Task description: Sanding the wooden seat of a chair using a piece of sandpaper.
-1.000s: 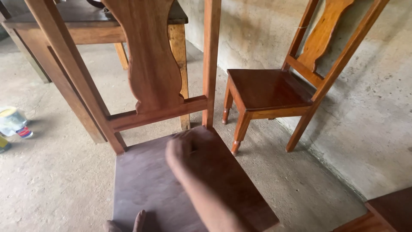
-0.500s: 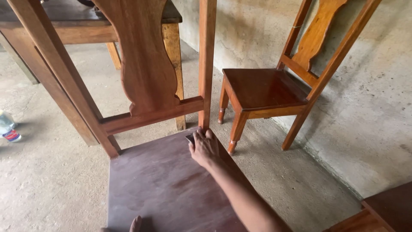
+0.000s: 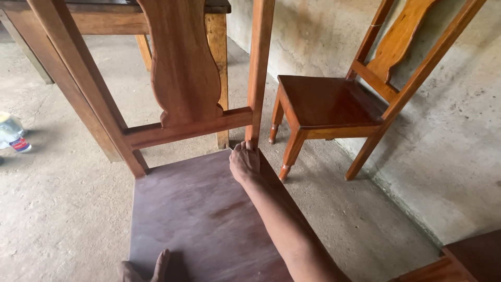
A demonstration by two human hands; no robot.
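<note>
So your right hand (image 3: 244,162) is pressed flat, fingers together, on the dull purplish-brown wooden chair seat (image 3: 193,209) that fills the lower middle of the frame. The fingertips (image 3: 249,145) sit right at the seat's far right corner, touching the base of the reddish upright back post (image 3: 259,73). Can't tell if there's anything under the palm. Your left hand (image 3: 143,270) only peeks in at the bottom edge, a few fingers resting on the seat's near edge, spread a bit, gripping nothing that shows.

Centre top you've got the curvy carved back splat (image 3: 182,62) sitting on its cross rail (image 3: 188,128). Over on the right, a glossy orange-brown finished chair (image 3: 329,102) stands against the rough grey concrete wall (image 3: 459,136). A plastic bottle (image 3: 11,134) lies on the floor at the left edge.
</note>
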